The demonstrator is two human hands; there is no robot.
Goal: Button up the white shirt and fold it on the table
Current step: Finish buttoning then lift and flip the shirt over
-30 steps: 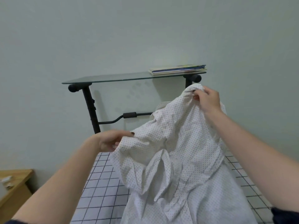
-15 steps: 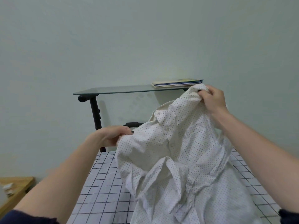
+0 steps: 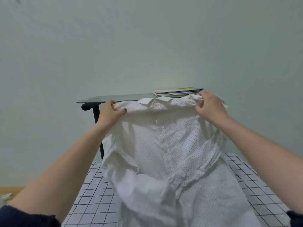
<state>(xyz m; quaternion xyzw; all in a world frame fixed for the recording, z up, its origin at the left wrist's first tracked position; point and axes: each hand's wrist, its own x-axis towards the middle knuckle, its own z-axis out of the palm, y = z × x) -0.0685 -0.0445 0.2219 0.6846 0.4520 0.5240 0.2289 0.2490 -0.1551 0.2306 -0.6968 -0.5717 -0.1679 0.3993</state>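
The left hand (image 3: 110, 112) and right hand (image 3: 210, 106) were each pinched closed on a shoulder of the white shirt (image 3: 165, 145), held up, its tail draped on the gridded desk (image 3: 98, 194). A creased, uneven laydown could be caused by the bunched sleeves.

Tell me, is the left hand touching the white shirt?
Touching. In the head view, the left hand pinches one shoulder of the white shirt, its fingers curled over the cloth's top edge with no gap, while the right hand grips the other shoulder.
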